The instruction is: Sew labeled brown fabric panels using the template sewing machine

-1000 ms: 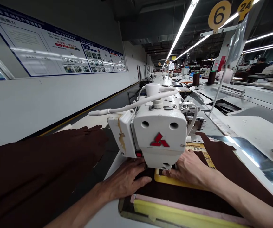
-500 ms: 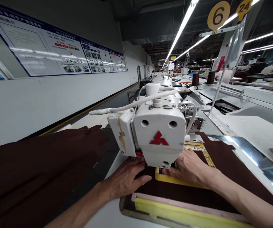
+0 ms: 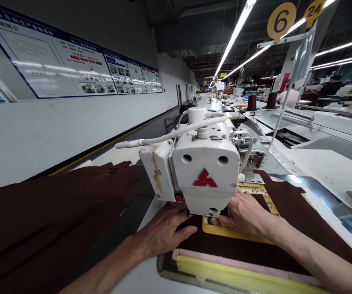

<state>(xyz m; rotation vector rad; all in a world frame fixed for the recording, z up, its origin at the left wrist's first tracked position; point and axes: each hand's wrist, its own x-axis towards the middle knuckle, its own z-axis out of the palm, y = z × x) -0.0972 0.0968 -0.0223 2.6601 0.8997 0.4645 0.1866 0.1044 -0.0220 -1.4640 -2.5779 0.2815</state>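
- My left hand [image 3: 169,228] lies flat, palm down, thumb apart from the fingers, on brown cloth [image 3: 237,249]; its fingertips go out of sight behind the white sewing machine head [image 3: 206,171].
- My right hand [image 3: 246,212] rests on a yellow frame [image 3: 237,234] lying on that cloth; its fingers are partly hidden, so I cannot tell if they grip it.
- My two hands are apart, the machine head rising between them.
- The cloth spreads under both hands and beyond my right wrist.
- Nearer me than both hands runs a yellow strip [image 3: 225,274].
- Left of my left hand, more brown fabric [image 3: 56,216] lies heaped.
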